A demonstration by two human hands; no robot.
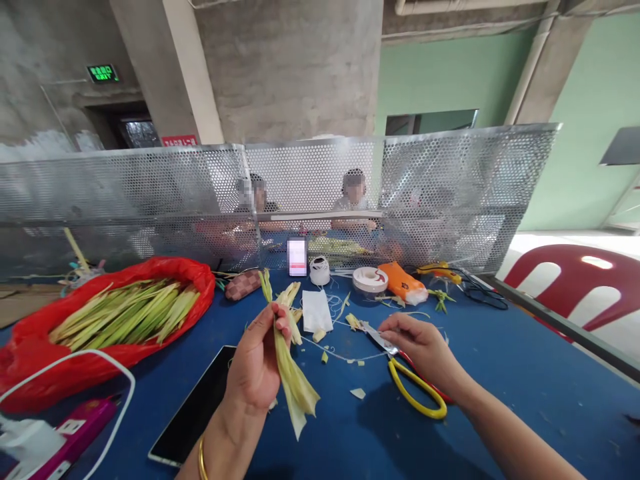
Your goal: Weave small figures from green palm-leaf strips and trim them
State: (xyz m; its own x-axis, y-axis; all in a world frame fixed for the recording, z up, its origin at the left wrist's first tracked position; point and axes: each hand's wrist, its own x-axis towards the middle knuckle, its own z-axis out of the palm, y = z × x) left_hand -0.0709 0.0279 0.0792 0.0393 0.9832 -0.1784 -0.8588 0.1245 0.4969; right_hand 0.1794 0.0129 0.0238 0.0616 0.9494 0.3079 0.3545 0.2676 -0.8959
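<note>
My left hand (257, 363) is closed around a bundle of pale green leaf strips (289, 363), holding it upright above the blue table (500, 373). Its tips point up near a folded white cloth (317, 311). My right hand (425, 350) rests on the table to the right, fingers curled over the yellow-handled scissors (410, 383), whose blades point left toward small leaf scraps and a thin white thread (345, 353).
A red plastic bag (60, 360) full of leaf strips lies at the left. A dark phone (197, 407), a white charger cable, tape roll (370, 280), orange tool (403, 283) and thread spool (319, 270) lie about. Two people sit behind a perforated metal screen (450, 193). A red chair (575, 280) stands right.
</note>
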